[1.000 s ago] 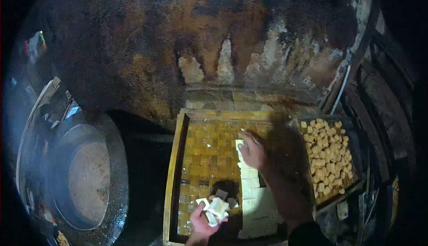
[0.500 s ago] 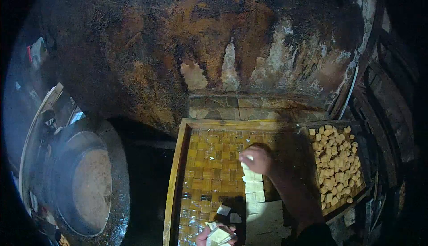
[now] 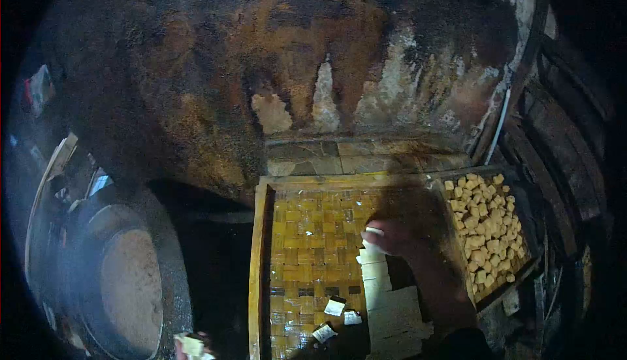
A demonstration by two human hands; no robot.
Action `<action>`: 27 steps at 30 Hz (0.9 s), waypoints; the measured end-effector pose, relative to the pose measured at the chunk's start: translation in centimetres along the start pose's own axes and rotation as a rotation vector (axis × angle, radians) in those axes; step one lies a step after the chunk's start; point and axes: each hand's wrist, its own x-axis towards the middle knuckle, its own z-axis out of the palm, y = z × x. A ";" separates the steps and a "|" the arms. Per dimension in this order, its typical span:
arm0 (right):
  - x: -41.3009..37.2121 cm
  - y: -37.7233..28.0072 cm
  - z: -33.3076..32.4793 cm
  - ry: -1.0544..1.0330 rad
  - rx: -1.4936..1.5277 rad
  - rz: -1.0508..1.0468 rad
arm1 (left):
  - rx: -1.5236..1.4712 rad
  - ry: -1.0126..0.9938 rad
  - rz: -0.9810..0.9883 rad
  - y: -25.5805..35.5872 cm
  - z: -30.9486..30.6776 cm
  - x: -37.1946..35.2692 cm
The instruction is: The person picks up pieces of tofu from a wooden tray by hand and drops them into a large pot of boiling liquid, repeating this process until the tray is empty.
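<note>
A woven tray with a wooden frame (image 3: 257,275) bears a column of pale flat squares (image 3: 375,275) and a wider block of them (image 3: 395,314) nearer me. My right hand (image 3: 388,237) is at the column's far end, its fingers closed on a pale square (image 3: 373,231). At the bottom edge, left of the tray, my left hand (image 3: 183,347) is partly in view, holding several pale pieces (image 3: 193,345). Three loose pale pieces lie on the weave, one of them (image 3: 334,306) farther from me than the others.
Right of the woven tray, a smaller tray holds many golden cubes (image 3: 486,229). A large round pan (image 3: 173,262) with brownish contents (image 3: 132,288) stands at the left. Behind rises a dark, stained wall (image 3: 294,66). Wooden beams stand at the far right.
My left hand has moved left with its pieces, off the woven tray toward the pan. A third loose piece now shows on the weave. The view has shifted slightly.
</note>
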 end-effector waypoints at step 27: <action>-13.1 -5.6 5.3 0.050 -0.461 -0.106 | 2.113 0.677 0.418 4.3 2.2 -1.3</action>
